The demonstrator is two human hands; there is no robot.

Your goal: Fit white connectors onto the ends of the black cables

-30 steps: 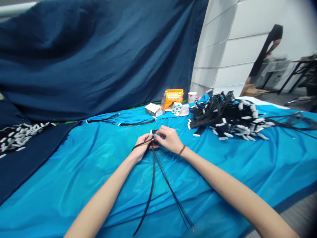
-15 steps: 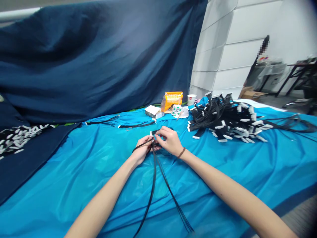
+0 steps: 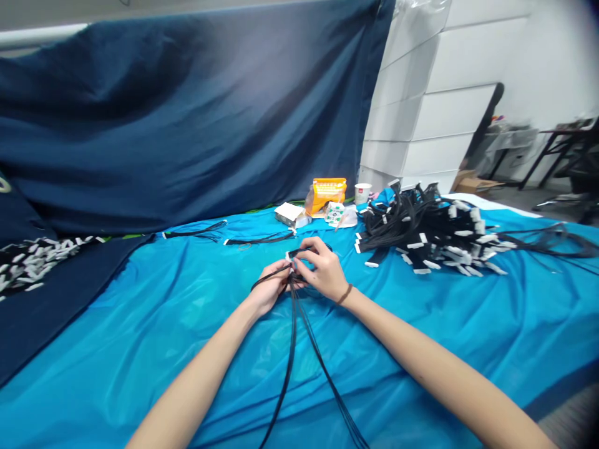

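We hold a bundle of black cables [image 3: 292, 324] between both hands above the blue-covered table [image 3: 154, 324]. Our left hand [image 3: 269, 288] is clenched around the bundle from its left side, and our right hand [image 3: 322, 269] grips the same bundle just beside it, the fingertips pinching a short stretch that ends in a small white connector [image 3: 287, 255] just above the left hand. The two hands touch each other over the cables. From the hands the black strands run down toward us and fan apart into two groups across the cloth. A dark hair band [image 3: 345, 294] circles our right wrist.

Well to the right of the right hand lies a large heap of black cables with white connectors [image 3: 430, 234]. Beyond the hands, near the dark blue backdrop [image 3: 187, 118], we see an orange packet [image 3: 326, 193], a white paper cup [image 3: 362, 193] and a small white box [image 3: 290, 214]. Two loose cable lengths [image 3: 257, 238] lie flat on the cloth beyond the left hand. Far to the left of the left hand, a pile of white connectors [image 3: 28, 265] rests on dark cloth.
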